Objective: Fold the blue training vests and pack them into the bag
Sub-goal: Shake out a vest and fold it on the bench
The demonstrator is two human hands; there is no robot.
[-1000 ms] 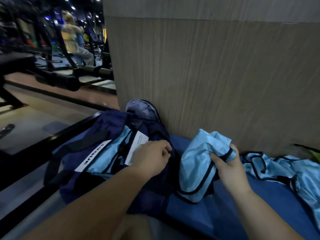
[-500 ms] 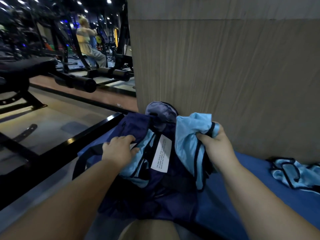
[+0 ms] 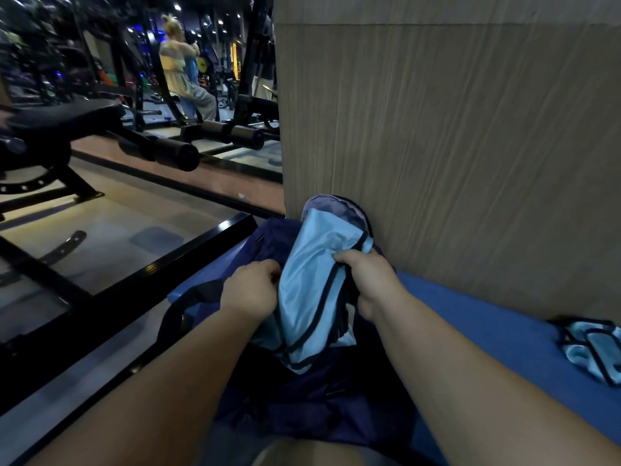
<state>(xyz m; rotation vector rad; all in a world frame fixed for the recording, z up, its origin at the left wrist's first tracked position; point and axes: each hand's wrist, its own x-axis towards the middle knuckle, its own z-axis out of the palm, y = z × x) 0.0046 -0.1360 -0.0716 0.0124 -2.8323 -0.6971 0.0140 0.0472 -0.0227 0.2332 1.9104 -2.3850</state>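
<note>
Since the head view is all I have to steer by, I read the step from it: one folded vest is being packed. The right hand point(image 3: 369, 280) has its fingers curled tight round the upper edge of the folded light-blue vest point(image 3: 312, 297). This black-trimmed vest stands on end at the centre of the frame, its lower part already inside the mouth of the navy bag point(image 3: 312, 398). The left hand point(image 3: 250, 290), just left of the vest and touching it, is curled too. I take it to be pinching the bag's rim to hold the mouth open, but its fingertips are hidden, so it may have vest fabric as well. The bag lies on the blue mat point(image 3: 487, 317) against the wood-grain panel point(image 3: 437, 146). A second vest point(image 3: 591, 351) lies crumpled at the right edge, well apart, and looks unfolded to me. Next, I judge, the vest needs pushing down flat without the fold springing open, and then the right hand can let go. As for writing, a sliver of white point(image 3: 346, 334), perhaps a tag, shows under the right hand, but I can read nothing on it, the bag or the vest.
</note>
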